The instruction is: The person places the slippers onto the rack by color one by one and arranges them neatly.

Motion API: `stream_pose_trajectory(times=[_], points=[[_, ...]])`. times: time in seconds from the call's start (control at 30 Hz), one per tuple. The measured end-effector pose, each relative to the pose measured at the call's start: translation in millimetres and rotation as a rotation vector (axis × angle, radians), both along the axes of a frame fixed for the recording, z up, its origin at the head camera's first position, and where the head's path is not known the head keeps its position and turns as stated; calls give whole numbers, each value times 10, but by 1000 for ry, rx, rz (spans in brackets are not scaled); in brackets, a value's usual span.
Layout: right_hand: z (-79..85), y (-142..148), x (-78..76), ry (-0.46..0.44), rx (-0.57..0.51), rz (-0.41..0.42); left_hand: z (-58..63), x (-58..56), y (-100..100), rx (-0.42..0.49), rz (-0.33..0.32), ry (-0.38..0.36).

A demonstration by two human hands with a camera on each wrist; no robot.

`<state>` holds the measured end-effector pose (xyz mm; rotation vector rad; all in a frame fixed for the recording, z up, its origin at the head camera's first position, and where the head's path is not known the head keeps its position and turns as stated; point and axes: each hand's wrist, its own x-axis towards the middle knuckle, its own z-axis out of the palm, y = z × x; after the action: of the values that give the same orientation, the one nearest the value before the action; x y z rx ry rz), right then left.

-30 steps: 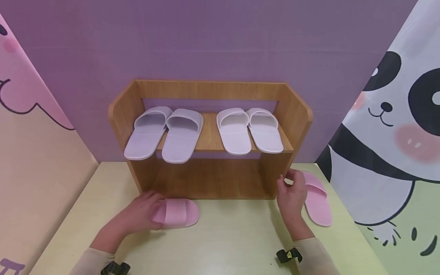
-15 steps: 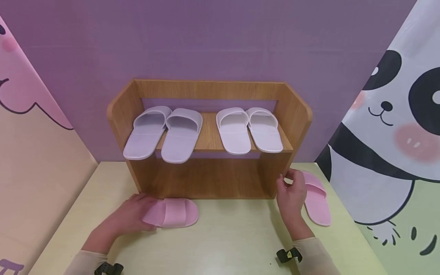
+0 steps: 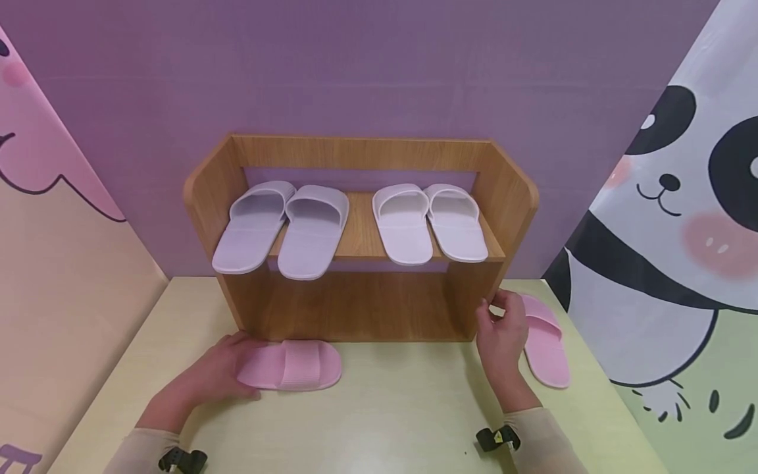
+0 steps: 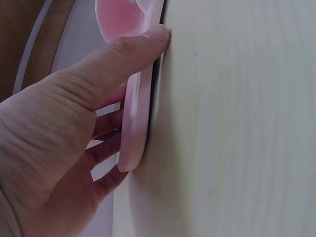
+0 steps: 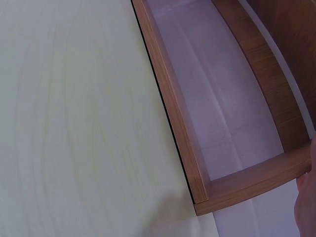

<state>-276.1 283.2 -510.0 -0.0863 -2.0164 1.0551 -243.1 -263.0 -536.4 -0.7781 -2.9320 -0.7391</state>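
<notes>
My left hand (image 3: 220,372) spans the heel end of a pink slipper (image 3: 302,365), which lies sideways on the table before a wooden shoe rack (image 3: 361,309). In the left wrist view, the thumb lies along one edge of this slipper (image 4: 136,118), with the other fingers past its opposite edge. At the rack's right side, my right hand (image 3: 503,336) bends its fingers and pinches the front edge of the side panel; the right wrist view shows only a sliver of that hand (image 5: 307,202). A second pink slipper (image 3: 547,352) lies beyond it.
Two pairs of slippers stand on the upper shelf: a pale lilac slipper (image 3: 314,230) and its mate at left, a white slipper (image 3: 403,224) and its mate at right. The lower level has a wooden floor. Walls with cartoon prints flank the table (image 3: 367,421).
My left hand has slid left along the pink slipper, uncovering more of its heel. That slipper stays in almost the same place. My right hand holds still at the rack.
</notes>
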Motion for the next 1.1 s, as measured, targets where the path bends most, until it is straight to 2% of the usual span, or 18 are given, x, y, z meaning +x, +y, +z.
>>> stream_pose_trajectory(times=[0.1, 0.27, 0.43, 0.67, 1.1], points=[[-1, -1, -13, 15, 2, 5, -32, -13, -23, 13, -17, 17], [5, -5, -26, 30, -2, 19, -50, -24, -58, 34, -42, -12], [0, -4, -29, 30, 0, 14, -11, -12, -67, 40, -61, -48], [-18, 10, -34, 26, 4, 6, 14, 1, -80, 44, -64, -116], [0, 3, -5, 8, -14, 6, -47, -51, -77, 76, -57, -132]])
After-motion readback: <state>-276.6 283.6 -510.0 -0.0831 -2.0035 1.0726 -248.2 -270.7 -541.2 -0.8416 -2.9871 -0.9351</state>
